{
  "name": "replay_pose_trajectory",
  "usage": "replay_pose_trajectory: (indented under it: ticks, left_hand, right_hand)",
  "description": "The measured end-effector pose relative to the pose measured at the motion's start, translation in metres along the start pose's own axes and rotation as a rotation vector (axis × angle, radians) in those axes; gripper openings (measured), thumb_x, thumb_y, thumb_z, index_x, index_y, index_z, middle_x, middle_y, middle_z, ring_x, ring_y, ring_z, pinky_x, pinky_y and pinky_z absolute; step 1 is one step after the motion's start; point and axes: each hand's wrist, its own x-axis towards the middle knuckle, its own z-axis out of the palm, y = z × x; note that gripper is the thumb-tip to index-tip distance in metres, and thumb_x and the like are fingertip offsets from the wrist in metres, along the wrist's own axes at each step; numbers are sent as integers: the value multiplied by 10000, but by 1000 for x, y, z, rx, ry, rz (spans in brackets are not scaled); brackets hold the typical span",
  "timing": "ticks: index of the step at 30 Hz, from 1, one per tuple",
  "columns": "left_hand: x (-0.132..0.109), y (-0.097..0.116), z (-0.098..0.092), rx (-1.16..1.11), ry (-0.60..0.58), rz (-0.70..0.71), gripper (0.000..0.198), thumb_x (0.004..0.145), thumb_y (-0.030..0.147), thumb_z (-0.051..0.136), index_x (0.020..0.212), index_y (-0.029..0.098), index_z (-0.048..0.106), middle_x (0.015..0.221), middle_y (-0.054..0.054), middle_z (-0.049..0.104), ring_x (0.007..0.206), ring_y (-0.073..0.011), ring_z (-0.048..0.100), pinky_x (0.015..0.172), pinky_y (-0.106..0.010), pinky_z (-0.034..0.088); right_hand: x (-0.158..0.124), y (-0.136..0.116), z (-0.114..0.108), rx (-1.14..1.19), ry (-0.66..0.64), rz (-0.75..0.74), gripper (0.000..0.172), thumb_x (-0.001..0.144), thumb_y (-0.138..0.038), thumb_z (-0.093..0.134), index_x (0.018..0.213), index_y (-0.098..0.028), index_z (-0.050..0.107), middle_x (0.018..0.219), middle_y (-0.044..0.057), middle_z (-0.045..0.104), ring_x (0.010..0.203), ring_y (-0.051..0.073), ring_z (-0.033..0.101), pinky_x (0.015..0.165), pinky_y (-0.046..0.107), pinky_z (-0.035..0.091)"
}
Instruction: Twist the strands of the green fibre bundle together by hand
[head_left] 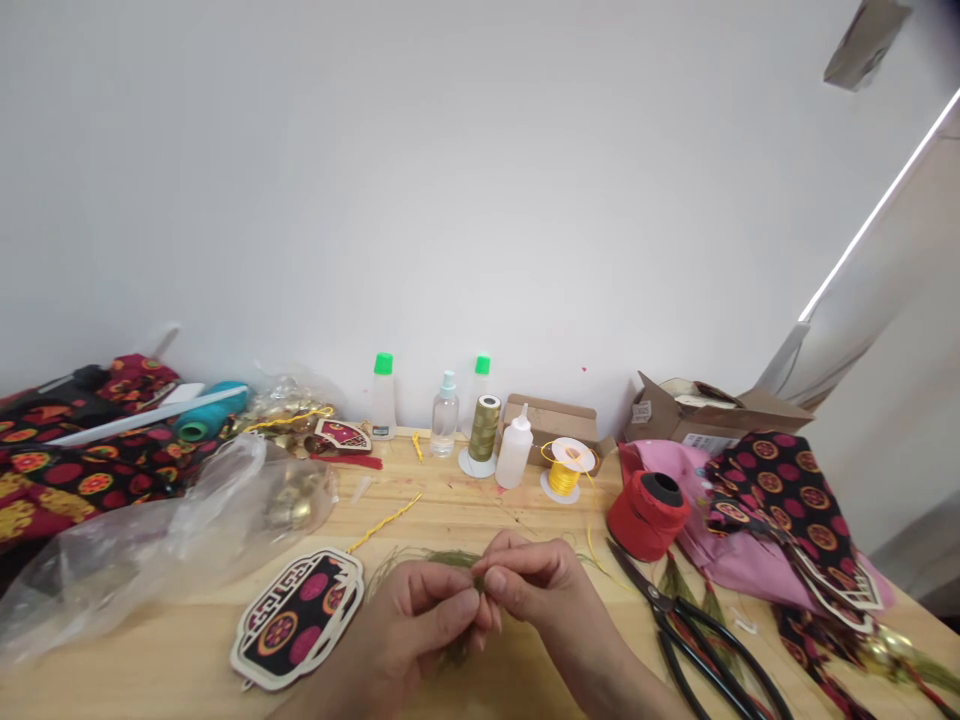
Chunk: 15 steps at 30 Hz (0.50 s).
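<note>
Low at the front of the table, my left hand (424, 615) and my right hand (536, 590) meet fingertip to fingertip. Both pinch a bundle of olive-green thread (442, 557), whose loose strands spread behind the fingers and hang below them. The pinched spot itself is mostly covered by my thumbs and fingers. Left of my left hand lies a flat wooden-framed pendant (296, 620) with dark patterned fabric and a yellow twisted cord (384, 522). Black-handled scissors (686, 620) rest to the right of my right hand, blades pointing away from me.
Along the wall stand green-capped bottles (384, 395), a spray bottle (445, 415), an olive thread spool (485, 430), a white squeeze bottle (514, 452) and a yellow cord spool (566, 470). A red thread cone (649, 515) sits right; a plastic bag (202, 510) with bells lies left.
</note>
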Motion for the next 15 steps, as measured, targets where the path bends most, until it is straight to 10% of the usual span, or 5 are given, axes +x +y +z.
replay_pose_trajectory:
  ticks: [7, 15]
  left_hand:
    - [-1, 2, -1, -7, -4, 1, 194, 628, 324, 642, 572, 139, 663, 621, -22, 613, 570, -101, 492, 545, -212, 344]
    - [10, -1, -9, -6, 268, 38, 180, 644, 326, 626, 727, 179, 690, 810, -43, 683, 840, -192, 552, 829, -330, 367]
  right_hand:
    - [-1, -2, -3, 63, 21, 10, 250, 672, -329, 629, 502, -146, 624, 541, -22, 506, 504, 96, 484, 543, 228, 373]
    - [2, 5, -3, -145, 234, -10, 191, 625, -342, 659, 570, -159, 674, 583, -2, 531, 552, 109, 455, 522, 226, 361]
